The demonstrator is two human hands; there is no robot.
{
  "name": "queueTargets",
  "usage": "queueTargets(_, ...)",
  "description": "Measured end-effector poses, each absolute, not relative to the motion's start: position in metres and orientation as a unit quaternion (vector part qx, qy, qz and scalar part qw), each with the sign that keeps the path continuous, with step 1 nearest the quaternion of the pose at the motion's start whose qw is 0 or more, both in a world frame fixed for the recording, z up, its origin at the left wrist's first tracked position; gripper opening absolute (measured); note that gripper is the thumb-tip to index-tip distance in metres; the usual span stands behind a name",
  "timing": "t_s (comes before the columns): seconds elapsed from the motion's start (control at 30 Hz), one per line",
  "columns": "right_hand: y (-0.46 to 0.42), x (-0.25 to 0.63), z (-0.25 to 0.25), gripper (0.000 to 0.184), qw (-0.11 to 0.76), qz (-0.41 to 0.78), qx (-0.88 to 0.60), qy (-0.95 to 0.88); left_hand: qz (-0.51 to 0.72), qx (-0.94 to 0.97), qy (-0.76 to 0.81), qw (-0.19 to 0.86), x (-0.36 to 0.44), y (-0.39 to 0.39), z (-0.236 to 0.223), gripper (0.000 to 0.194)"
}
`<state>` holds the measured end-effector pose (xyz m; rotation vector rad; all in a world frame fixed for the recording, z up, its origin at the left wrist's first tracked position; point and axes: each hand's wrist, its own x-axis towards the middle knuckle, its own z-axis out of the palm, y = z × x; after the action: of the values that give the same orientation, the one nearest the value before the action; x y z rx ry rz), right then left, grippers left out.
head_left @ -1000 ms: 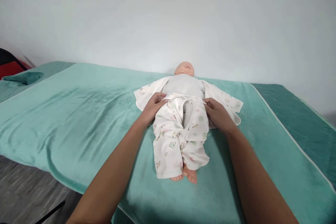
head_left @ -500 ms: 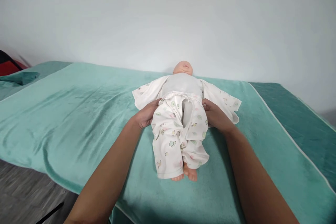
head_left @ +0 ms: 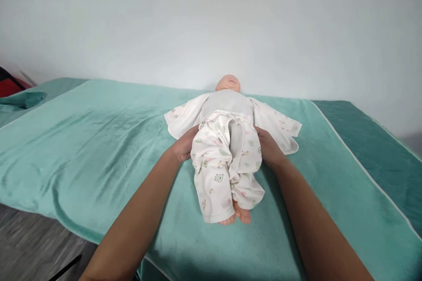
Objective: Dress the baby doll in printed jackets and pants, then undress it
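Green blanket [head_left: 99, 140] beneath the doll [head_left: 227, 102], white wall [head_left: 211, 30] behind

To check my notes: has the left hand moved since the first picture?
Yes. Judged against the wall, the left hand has moved away from it, toward the camera.

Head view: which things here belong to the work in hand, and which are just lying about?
With the work:
doll, on its back
printed trousers, between left hand and right hand
printed top, sleeves spread
green cover underneath

Seemingly apart:
red-and-black item, left edge
black strip, lower left
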<state>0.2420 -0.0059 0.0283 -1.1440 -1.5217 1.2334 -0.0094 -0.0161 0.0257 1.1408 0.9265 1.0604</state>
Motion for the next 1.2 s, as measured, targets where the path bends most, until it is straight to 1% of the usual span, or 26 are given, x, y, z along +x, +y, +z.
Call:
queueTargets(0.1,-0.006,0.242,0.028,0.025,0.428,0.494,-0.463,-0.598,0.467,0.502,0.406,0.605,-0.009,-0.021,0.029,0.039)
queueTargets(0.2,-0.005,0.242,0.029,0.026,0.425,0.489,-0.472,-0.597,0.512,0.547,0.417,0.514,-0.008,-0.022,0.029,0.025)
queueTargets(0.3,-0.003,0.241,0.028,0.027,0.438,0.445,-0.48,-0.616,0.551,0.575,0.448,0.408,-0.006,-0.022,0.028,0.028)
queueTargets(0.4,0.0,0.239,0.026,0.028,0.451,0.393,-0.495,-0.63,0.568,0.569,0.461,0.376,-0.002,-0.024,0.027,0.025)
queueTargets(0.5,0.0,0.236,0.023,0.025,0.452,0.344,-0.517,-0.641,0.583,0.551,0.47,0.367,0.0,-0.024,0.025,0.021)
queueTargets(0.63,-0.001,0.234,0.021,0.014,0.462,0.298,-0.558,-0.622,0.602,0.506,0.491,0.375,-0.003,-0.019,0.018,0.018)
queueTargets(0.67,-0.001,0.234,0.021,0.017,0.472,0.303,-0.558,-0.612,0.6,0.497,0.493,0.388,-0.004,-0.017,0.017,0.017)
queueTargets(0.77,-0.003,0.234,0.025,0.032,0.488,0.346,-0.528,-0.603,0.575,0.493,0.49,0.433,-0.007,-0.015,0.015,0.013)
queueTargets(0.83,-0.005,0.235,0.029,0.035,0.487,0.355,-0.511,-0.613,0.565,0.49,0.481,0.457,-0.008,-0.016,0.018,0.016)
queueTargets(0.9,-0.008,0.236,0.033,0.033,0.487,0.338,-0.508,-0.625,0.569,0.483,0.469,0.472,-0.008,-0.019,0.023,0.019)
queueTargets(1.07,-0.012,0.239,0.038,0.03,0.486,0.288,-0.506,-0.651,0.578,0.479,0.433,0.499,-0.006,-0.022,0.03,0.02)
queueTargets(1.13,-0.01,0.24,0.037,0.025,0.485,0.291,-0.495,-0.66,0.569,0.48,0.436,0.505,-0.007,-0.02,0.028,0.022)
queueTargets(1.2,-0.006,0.241,0.035,0.018,0.477,0.299,-0.491,-0.664,0.566,0.489,0.45,0.489,-0.008,-0.017,0.025,0.022)
